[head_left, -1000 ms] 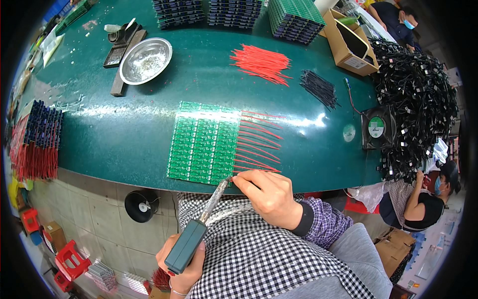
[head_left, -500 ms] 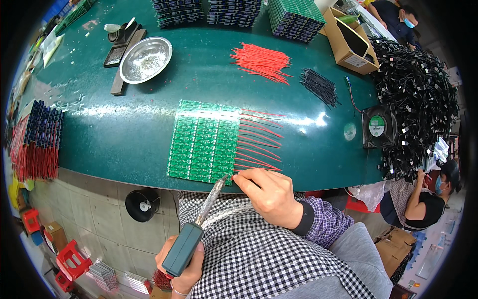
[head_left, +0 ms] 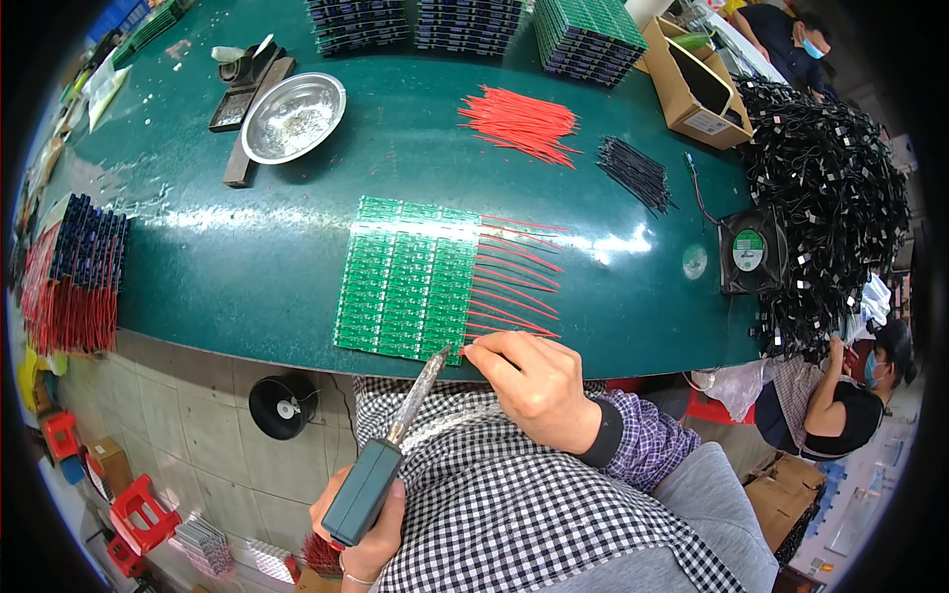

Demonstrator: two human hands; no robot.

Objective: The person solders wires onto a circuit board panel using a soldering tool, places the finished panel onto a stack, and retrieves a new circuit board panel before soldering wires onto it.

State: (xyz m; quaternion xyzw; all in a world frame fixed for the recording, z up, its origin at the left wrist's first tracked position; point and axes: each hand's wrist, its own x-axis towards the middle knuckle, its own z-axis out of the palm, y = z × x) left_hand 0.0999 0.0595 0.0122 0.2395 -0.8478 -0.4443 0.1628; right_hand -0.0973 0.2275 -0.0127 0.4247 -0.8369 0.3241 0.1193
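Note:
My left hand (head_left: 368, 524) is wrapped around the dark green handle of a soldering iron (head_left: 369, 484). The iron's tip meets the near right corner of a green circuit board panel (head_left: 395, 282), which lies flat near the table's front edge. At that same corner, my right hand (head_left: 534, 385) pinches a red wire, mostly hidden by the fingers, with only a bit of red showing by the tip. Farther up the panel's right edge, several red wires (head_left: 516, 287) stick out to the right, roughly in a row.
Beyond the panel lie a pile of red wires (head_left: 519, 124) and a bundle of black wires (head_left: 635, 173). A metal bowl (head_left: 294, 119) stands back left, board stacks (head_left: 588, 40) at the back. To the right are a small fan (head_left: 751, 250) and heaped black cables (head_left: 830, 208).

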